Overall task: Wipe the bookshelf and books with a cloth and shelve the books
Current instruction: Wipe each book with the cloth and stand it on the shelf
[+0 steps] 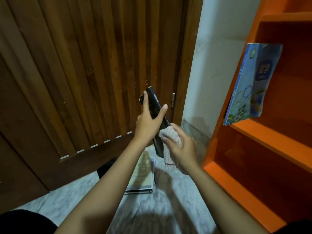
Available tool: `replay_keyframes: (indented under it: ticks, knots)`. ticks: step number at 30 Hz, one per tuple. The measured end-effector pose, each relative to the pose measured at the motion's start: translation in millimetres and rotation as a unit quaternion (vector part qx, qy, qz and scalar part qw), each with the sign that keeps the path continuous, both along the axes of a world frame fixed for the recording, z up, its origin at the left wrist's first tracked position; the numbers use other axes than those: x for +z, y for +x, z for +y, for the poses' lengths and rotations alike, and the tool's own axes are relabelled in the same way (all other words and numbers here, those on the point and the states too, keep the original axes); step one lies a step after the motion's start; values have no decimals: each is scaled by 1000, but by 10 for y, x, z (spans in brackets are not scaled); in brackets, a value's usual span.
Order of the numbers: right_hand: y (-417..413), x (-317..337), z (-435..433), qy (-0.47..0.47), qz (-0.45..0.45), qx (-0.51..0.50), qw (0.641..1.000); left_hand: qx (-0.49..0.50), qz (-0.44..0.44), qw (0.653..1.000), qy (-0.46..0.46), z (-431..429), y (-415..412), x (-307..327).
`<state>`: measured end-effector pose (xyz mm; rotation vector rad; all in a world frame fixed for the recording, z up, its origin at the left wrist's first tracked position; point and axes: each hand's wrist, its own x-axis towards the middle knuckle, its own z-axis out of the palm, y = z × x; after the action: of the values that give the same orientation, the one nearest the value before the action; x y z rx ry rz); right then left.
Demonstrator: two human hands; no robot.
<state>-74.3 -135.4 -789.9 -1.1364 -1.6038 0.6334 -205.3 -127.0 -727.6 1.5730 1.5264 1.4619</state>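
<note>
Nearest us, one stack of books (141, 174), at least two, lies on the marble floor (84, 191) by the door's (84, 65) lower edge. Above it our left hand (148, 122) clamps thumb and fingers around one black book (154, 102), while our right hand (182, 147), fingers curled, presses one striped cloth (168, 134) against its lower end. Farther right, one blue book (249, 85) stands tilted at the front left corner of an orange bookshelf (270, 137) board.
</note>
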Motion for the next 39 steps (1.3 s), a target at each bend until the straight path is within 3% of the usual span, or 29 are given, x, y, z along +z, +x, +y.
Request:
replay_keyframes:
  ticks: [6,9,11,16,20,25,27,29,31,33,35,39]
  knots:
    - [-131,-4,-97,157,-112,-34,981,71,-3,995,64,-36,19,-17]
    - [-191,62,-61,196,-216,-47,955,101,-40,989,95,-10,12,33]
    - [-216,95,-37,206,-238,-47,948,110,-65,986,107,10,-16,77]
    - [-135,109,12,60,-36,36,997,75,-100,979,164,-21,-228,185]
    - [-67,362,190,12,72,4,997,29,-87,979,184,-97,-257,158]
    - [-345,975,317,182,-24,-34,982,1,-57,979,195,-119,-67,99]
    - [-376,1132,391,222,-63,-58,971,-5,-84,975,205,-137,-39,140]
    - [-262,1128,562,178,-44,-108,977,-13,-128,969,210,-167,-79,184]
    - [-69,1039,713,68,23,-170,983,-16,-154,964,214,-197,-135,209]
    - [43,946,725,15,74,-211,975,-19,-158,963,216,-214,-147,234]
    - [-47,872,609,42,91,-181,978,-20,-163,963,212,-188,-108,235]
    - [-299,655,303,190,33,-33,981,9,-180,963,202,-84,-28,216]
